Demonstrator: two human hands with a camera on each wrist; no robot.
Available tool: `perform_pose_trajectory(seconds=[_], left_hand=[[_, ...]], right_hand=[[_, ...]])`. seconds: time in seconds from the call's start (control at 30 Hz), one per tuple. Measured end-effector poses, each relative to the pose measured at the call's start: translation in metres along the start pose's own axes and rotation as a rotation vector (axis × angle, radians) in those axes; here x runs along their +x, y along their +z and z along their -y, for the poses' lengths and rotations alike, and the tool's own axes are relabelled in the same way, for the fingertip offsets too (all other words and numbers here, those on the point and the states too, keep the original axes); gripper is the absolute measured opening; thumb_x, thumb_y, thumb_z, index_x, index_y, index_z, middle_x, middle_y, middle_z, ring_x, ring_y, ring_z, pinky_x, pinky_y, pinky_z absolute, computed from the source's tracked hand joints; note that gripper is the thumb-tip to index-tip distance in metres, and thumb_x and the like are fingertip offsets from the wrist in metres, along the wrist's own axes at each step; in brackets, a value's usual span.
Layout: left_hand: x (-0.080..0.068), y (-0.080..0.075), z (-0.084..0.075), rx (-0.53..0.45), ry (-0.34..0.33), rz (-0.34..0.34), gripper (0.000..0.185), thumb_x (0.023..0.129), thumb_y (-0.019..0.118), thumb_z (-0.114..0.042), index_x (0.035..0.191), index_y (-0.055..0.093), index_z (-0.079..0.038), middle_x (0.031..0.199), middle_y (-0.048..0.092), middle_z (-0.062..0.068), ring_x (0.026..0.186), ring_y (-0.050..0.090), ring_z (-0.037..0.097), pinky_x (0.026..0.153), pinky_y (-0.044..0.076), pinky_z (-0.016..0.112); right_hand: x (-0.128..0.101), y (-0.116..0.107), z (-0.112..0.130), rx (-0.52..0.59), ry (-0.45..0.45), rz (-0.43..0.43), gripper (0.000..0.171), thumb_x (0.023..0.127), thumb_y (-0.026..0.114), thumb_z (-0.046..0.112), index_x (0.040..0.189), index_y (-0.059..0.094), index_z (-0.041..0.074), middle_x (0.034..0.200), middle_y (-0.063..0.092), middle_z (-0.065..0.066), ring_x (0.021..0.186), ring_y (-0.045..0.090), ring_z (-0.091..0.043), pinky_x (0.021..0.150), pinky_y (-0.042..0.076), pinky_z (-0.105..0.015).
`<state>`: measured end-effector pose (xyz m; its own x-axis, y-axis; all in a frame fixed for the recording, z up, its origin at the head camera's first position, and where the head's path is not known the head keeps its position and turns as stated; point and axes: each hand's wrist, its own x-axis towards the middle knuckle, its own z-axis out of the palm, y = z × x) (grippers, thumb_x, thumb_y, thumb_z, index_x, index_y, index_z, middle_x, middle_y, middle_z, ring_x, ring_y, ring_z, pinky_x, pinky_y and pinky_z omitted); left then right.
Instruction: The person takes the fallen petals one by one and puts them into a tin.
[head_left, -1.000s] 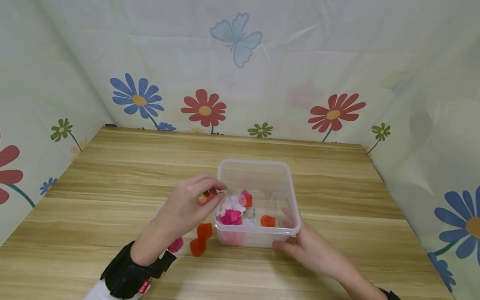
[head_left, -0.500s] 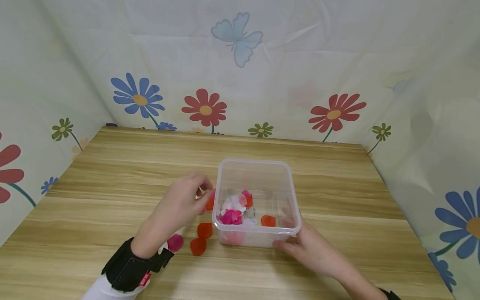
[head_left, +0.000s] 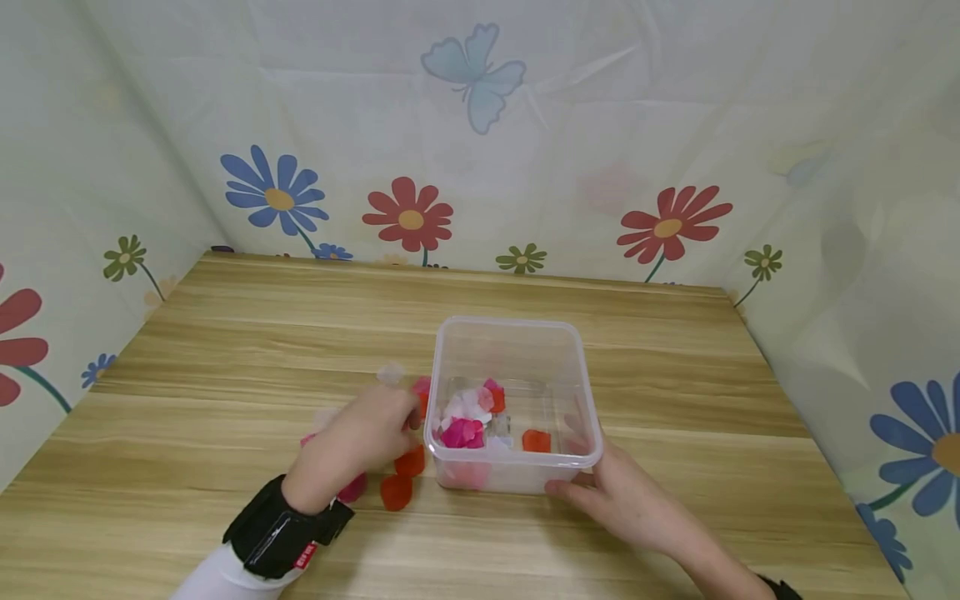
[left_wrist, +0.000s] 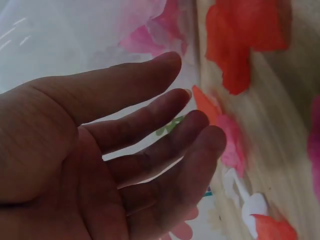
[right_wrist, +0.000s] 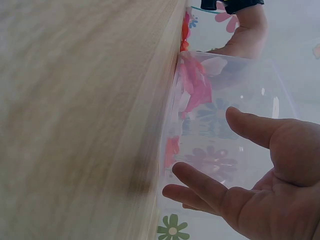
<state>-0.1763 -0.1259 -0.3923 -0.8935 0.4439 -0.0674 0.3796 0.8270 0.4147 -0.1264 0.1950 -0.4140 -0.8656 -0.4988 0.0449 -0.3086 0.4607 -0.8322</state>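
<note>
A clear plastic box [head_left: 517, 346] stands on the table, holding white, pink and magenta petals [head_left: 462, 433] on its left side and a lone orange petal [head_left: 536, 441] nearer the right. My right hand [head_left: 633, 508] rests at the box's front right corner, thumb at the front; in the right wrist view its fingers are extended beside the clear wall. To the left of the box my left hand [head_left: 363, 433] is low over loose petals. The left wrist view shows its fingers [left_wrist: 165, 152] relaxed and apart, with nothing between them and orange petals [left_wrist: 235, 42] just beyond.
Loose orange petals [head_left: 396, 493], a magenta petal [head_left: 354, 488] and a pale petal [head_left: 391, 372] lie left of the box, some partly hidden by the left hand. A flower-printed cloth [head_left: 337, 108] surrounds the wooden table [head_left: 300, 317] at the back and sides.
My left hand has come away from above the box's left rim and moved down and back toward the loose petals. The right hand and the box have stayed in place.
</note>
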Motion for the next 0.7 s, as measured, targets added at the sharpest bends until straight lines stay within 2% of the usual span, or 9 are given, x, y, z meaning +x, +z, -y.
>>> perform_pose_trajectory(seconds=[0.3,0.7], left_hand=[[-0.002,0.011,-0.003,-0.021,-0.026,0.045,0.028,0.075,0.087,0.001,0.078,0.061,-0.009,0.068,0.05,0.0,0.066,0.049,0.02,0.062,0.045,0.035],[-0.001,0.013,-0.001,-0.033,-0.018,0.04,0.028,0.078,0.072,0.016,0.076,0.058,-0.009,0.068,0.049,0.001,0.065,0.048,0.02,0.059,0.045,0.033]], right_hand=[[0.0,0.0,0.0,-0.006,-0.008,0.0,0.052,0.095,0.076,0.013,0.142,0.057,0.006,0.144,0.054,-0.015,0.115,0.062,-0.024,0.096,0.053,-0.031],[0.0,-0.002,0.001,-0.014,0.006,0.004,0.057,0.094,0.077,0.017,0.145,0.053,0.006,0.143,0.054,-0.014,0.113,0.063,-0.023,0.095,0.052,-0.028]])
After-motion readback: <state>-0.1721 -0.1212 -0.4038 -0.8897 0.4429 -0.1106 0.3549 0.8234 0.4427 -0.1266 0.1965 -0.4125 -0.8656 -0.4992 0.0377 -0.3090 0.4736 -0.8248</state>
